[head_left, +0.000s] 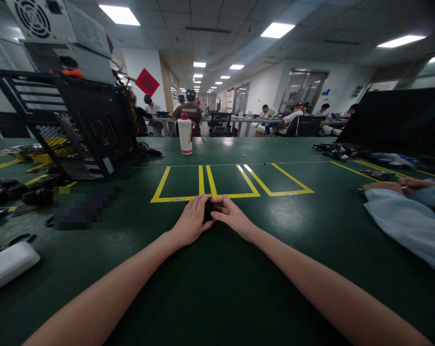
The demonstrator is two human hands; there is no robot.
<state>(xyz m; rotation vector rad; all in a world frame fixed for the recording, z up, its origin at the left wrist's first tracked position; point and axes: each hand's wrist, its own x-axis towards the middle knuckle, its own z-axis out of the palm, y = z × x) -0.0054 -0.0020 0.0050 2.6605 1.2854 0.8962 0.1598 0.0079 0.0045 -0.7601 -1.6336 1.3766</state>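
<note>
Both of my hands meet around a small black object (207, 210) at the middle of the green table (217, 278). My left hand (191, 220) wraps its left side, fingers closed over it. From the right, my right hand (232, 218) pinches at its edge with thumb and fingers. Much of the object is covered, so I cannot make out its kind. Just beyond it lie frames of yellow tape (235, 196) stuck to the tabletop.
An opened black computer case (91, 129) stands at the left, with a power supply (58, 24) above. A lidded white cup (185, 137) stands farther back. Another person's blue sleeve (401, 216) rests at the right, near a dark monitor (401, 120). A white object (11, 266) lies at the left.
</note>
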